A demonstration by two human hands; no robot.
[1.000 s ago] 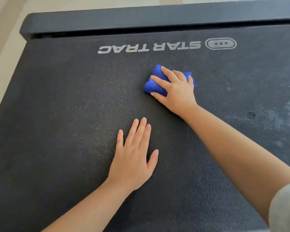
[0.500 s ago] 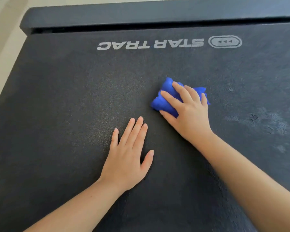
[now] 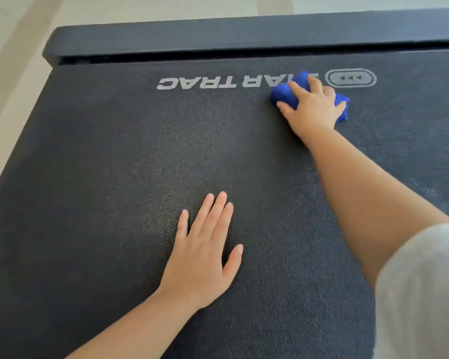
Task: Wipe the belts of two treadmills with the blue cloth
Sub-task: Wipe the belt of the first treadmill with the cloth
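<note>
The bunched blue cloth [image 3: 283, 95] lies on the treadmill belt [image 3: 101, 164] at 1 o'clock, overlapping the STAR TRAC logo [image 3: 197, 82]. The right hand [image 3: 313, 107] grasps it with curled fingers. At 6 o'clock, the left hand [image 3: 202, 257] rests flat, fingers straight.

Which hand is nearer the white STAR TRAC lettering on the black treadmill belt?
Right. The right hand, gripping the blue cloth, overlaps the lettering; the left hand rests flat on the belt far below it.
</note>
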